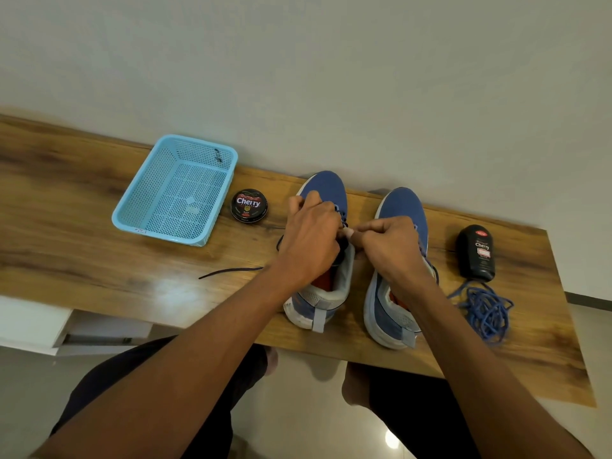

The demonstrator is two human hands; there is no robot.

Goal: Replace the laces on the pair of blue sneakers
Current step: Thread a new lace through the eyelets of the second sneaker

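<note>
Covering the left sneaker [326, 193] at frame centre, your left hand [309, 240] curls its fingers on the dark lace [231, 271]; your right hand [387, 246] pinches its tip. Eyelets are hidden. Blue laces [486, 309] lie right, blurred, beside the right sneaker [402, 207].

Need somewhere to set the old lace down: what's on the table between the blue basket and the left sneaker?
The head view shows a round black Cherry polish tin between the blue basket and the left sneaker, nothing else.
</note>
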